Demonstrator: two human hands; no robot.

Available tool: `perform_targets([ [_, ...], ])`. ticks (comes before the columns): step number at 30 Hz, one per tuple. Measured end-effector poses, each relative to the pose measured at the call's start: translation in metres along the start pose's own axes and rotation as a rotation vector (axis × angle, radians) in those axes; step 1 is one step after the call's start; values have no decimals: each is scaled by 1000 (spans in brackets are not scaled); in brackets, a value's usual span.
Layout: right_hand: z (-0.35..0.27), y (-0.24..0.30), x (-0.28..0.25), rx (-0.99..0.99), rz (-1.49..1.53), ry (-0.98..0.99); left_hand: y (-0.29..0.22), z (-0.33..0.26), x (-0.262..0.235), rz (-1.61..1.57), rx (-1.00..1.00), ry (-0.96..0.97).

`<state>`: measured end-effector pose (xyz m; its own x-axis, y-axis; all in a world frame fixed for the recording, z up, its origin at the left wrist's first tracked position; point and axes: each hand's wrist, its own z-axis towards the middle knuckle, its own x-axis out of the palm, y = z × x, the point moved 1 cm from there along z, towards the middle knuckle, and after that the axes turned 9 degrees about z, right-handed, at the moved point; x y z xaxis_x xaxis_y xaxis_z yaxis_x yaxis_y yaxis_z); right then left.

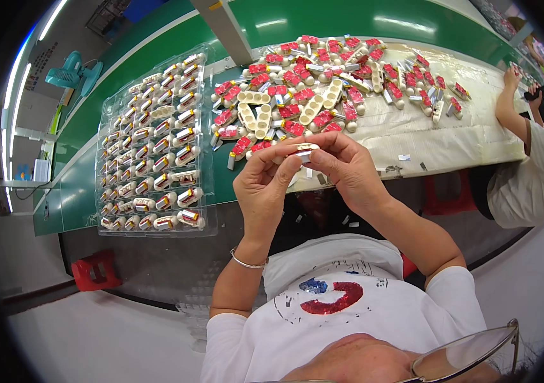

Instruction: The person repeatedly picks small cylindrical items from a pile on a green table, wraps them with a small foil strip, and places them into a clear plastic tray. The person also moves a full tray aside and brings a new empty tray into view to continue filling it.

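My left hand [264, 185] and my right hand [347, 167] are raised together above the near table edge, both pinching one small cream oval piece with a silver and red insert [302, 150]. Just beyond my fingers lies a heap of similar red-and-silver pieces and empty cream oval shells [323, 83] on the green table [87, 185]. To the left lies a clear plastic tray [109, 226] whose pockets hold several rows of finished pieces.
A pale sheet [450, 143] covers the table's right part, with scraps on it. Another person's arm and white sleeve [527, 172] work at the far right. A red stool [96, 271] stands under the table. A teal fan [71, 73] is at the far left.
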<state>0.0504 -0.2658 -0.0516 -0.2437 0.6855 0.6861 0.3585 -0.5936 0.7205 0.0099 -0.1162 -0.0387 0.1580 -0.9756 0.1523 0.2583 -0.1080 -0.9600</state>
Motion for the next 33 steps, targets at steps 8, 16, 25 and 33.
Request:
perform_targets([
  [8,13,-2,-8,56,-103,0,-10,19,-29,417,73,239],
  [16,26,1,10,17,-454,179,-43,51,-103,577,151,130],
  [25,33,28,-29,-81,-651,-80,-18,165,-392,897,129,-764],
  [33,23,41,-47,-211,-570,-258,-16,224,-476,1608,-3,-626],
])
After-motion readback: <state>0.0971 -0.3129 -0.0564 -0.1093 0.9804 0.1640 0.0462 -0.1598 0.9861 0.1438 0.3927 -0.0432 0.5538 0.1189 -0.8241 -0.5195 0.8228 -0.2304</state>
